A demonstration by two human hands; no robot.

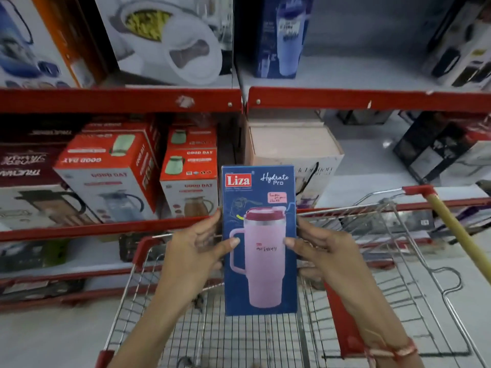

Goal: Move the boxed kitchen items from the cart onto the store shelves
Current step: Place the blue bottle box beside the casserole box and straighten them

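Plainly, you're facing the store shelves (pixel 117 100), red-edged tiers that fill the whole view, and most of the left-hand bays are already packed: the red and white jug boxes (pixel 111 171) crowd the middle tier on the left, so that side offers no room. The upper tier to the right has bare shelf beside a blue tumbler box (pixel 281 35) that looks like the same kind of item as yours, which I'd judge the natural home for it.

Below you sits the cart (pixel 239 338), its wire basket empty as far as the view reaches (the near end is cut off), with its red rim touching or just beside the lower shelf edge. Its handle (pixel 457 227) slants up on your right and could catch your elbow as you lift.

You hold the blue Liza box (pixel 259 240) upright above the basket, printed face toward you, likely to read it and choose a spot. Your left hand (pixel 196 251) and right hand (pixel 326 251) press its two long sides, fingers half curled, thumbs lying on the front; that two-sided clamp keeps the tall carton from tipping.
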